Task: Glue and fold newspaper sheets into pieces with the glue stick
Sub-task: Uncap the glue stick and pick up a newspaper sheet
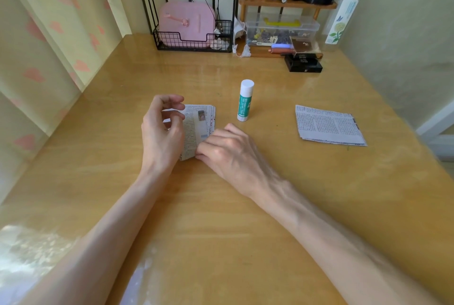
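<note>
Item, centre of frame: folded newspaper piece (197, 127), lying on the desk (221, 218), worked by both hands. Left hand (162, 132) sits over its left edge with fingers curled; whether they pinch the paper cannot be told. Right hand (227, 148) has bent fingers gripping the near right corner, probably to pin the fold while it sets. Glue stick (245, 100), capped and upright, stands just beyond the piece within easy reach of the right hand. Stack of unworked newspaper sheets (329, 126), right of frame, well apart, likely supply kept clear of glue. Upper frame: wire basket (194, 41), clear plastic box (282, 30), bottle (342, 17).
</note>
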Available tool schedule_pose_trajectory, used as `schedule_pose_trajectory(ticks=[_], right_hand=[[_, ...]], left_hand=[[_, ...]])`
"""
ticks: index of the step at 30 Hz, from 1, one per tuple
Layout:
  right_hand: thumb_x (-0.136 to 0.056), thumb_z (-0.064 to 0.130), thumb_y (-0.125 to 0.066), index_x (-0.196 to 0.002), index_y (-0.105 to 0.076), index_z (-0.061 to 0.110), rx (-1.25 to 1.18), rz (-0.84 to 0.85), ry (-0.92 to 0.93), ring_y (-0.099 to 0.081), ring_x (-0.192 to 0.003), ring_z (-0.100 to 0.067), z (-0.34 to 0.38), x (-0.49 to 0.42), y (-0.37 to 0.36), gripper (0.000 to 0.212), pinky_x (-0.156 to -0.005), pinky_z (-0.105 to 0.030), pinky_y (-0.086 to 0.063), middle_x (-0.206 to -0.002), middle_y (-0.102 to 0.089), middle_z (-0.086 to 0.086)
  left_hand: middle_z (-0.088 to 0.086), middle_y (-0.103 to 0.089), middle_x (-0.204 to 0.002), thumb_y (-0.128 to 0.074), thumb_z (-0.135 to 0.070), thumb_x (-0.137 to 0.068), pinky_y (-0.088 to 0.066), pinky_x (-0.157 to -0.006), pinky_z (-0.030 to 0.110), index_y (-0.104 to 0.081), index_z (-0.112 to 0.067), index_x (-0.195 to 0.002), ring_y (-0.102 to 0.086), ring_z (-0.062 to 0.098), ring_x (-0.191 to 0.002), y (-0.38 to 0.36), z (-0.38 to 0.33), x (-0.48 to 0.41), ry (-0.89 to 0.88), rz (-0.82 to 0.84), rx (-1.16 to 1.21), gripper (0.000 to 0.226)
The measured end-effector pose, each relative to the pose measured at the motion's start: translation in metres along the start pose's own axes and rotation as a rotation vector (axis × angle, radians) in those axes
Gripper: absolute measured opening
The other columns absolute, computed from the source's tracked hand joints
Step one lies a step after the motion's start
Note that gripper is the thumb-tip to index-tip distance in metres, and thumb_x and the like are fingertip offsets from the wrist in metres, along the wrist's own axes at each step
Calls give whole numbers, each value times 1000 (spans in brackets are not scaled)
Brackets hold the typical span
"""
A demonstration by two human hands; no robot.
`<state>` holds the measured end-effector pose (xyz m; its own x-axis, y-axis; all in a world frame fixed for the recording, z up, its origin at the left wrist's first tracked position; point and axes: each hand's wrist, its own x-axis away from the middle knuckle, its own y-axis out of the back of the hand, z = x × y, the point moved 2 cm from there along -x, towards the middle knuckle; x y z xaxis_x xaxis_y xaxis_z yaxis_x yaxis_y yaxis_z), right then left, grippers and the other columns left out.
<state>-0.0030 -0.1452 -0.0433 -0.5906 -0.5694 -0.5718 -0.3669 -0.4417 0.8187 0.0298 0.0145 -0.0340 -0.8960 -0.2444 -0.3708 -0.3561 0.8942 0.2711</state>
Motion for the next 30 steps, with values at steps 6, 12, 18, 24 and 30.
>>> schedule_pose_trajectory(ticks=[6, 12, 18, 24, 30], right_hand=[[-88, 19, -84, -90, -83, 18, -174, -59, -110, -72, -91, -19, -16, 8, 9, 3, -79, -39, -49, -95, -80, 7], [-91, 16, -83, -95, -82, 19, -641, -255, -593, -74, -84, -8, -43, 33, 53, 6, -80, -20, -53, -93, -81, 10], [-96, 11, -75, -109, -73, 3, -1147, -257, -1165, -74, -76, -19, -65, 64, 89, 15, -67, -24, -54, -101, -81, -11], [-97, 22, -75, -107, -73, 15, -935, -90, -1218, -71, -71, -18, -76, 84, 98, 13, -60, -25, -42, -97, -82, -3], [-91, 32, -83, -103, -74, 24, -747, -17, -1041, -55, -64, -9, -86, 92, 92, 17, -74, -24, -48, -64, -64, -2]], left_hand=[[-7, -71, -101, -49, -6, -101, -54, -79, 33, -64, -17, -111, -69, 12, -87, -1, -9, 3, 30, 32, 59, 21], [2, -76, -96, -33, -48, -109, -52, -89, 31, -68, -16, -115, -72, 19, -97, -3, -33, 20, -89, 328, 193, 48], [2, -74, -87, -79, -20, -93, -56, -70, 23, -61, -21, -125, -69, 16, -75, -16, -38, 28, -110, 322, 124, 38], [12, -68, -83, -77, -19, -94, -52, -64, 28, -64, -24, -118, -63, 21, -62, -26, -26, 28, -48, 450, 115, 28], [-13, -60, -72, -78, -30, -92, -38, -65, 18, -67, -37, -110, -49, 11, -63, -31, -19, 35, -216, 644, -144, 23]])
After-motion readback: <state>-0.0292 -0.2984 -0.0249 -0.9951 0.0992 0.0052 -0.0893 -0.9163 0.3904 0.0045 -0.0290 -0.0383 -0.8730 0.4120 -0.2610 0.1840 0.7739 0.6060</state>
